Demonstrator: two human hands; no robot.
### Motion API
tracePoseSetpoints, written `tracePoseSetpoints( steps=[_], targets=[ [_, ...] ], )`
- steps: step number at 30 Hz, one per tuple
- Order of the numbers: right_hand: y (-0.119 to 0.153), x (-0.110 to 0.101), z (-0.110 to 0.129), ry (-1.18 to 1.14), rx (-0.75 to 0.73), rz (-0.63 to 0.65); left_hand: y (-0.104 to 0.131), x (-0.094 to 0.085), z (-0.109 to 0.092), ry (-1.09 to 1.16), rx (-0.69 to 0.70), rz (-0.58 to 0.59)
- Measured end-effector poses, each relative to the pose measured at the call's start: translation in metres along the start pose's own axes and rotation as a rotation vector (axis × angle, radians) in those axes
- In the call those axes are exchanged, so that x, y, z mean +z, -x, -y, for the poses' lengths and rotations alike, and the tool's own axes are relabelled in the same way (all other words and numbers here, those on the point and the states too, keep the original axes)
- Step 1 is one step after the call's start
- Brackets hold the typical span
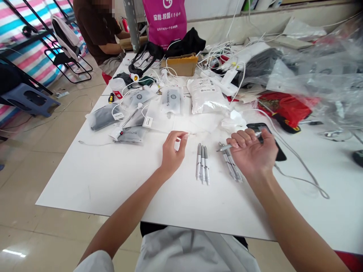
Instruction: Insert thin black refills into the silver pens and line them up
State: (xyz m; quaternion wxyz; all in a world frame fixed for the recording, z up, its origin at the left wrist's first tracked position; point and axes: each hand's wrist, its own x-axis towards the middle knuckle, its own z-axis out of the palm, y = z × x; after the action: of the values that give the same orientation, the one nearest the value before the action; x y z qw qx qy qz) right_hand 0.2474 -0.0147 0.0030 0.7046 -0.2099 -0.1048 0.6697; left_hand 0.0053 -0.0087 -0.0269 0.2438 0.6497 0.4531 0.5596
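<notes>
Three silver-and-white pens [203, 164] lie side by side in front of me on the white table [181, 200]. A second small bunch of pens [233, 166] lies to their right, slanted. My right hand [253, 151], palm up, has its fingers curled around another pen [225, 148], whose tip sticks out to the left above the second bunch. Behind that hand is a black phone [280, 151], partly covered by it. My left hand [173, 153] is left of the pens, thumb and forefinger tips brought together; whether anything is between them is too small to tell.
Packaged grey items [104, 115], a white plastic parcel [207, 95] and a cardboard box [181, 65] sit toward the back. Cables and clear plastic bags [312, 71] spread over the right. A white cable [306, 175] curves beside the phone. A seated person [95, 30] is at the far left.
</notes>
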Motion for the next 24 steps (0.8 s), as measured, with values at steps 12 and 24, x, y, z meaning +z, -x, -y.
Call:
tracePoseSetpoints(
  steps=[12,24],
  targets=[
    [-0.002,0.0,0.007,0.369,-0.153,0.064,0.002,0.002,0.003,-0.024,-0.051,0.089],
    [-0.008,0.008,0.01,0.548,-0.196,0.076,0.015,0.009,0.013,-0.374,0.019,0.48]
  ],
)
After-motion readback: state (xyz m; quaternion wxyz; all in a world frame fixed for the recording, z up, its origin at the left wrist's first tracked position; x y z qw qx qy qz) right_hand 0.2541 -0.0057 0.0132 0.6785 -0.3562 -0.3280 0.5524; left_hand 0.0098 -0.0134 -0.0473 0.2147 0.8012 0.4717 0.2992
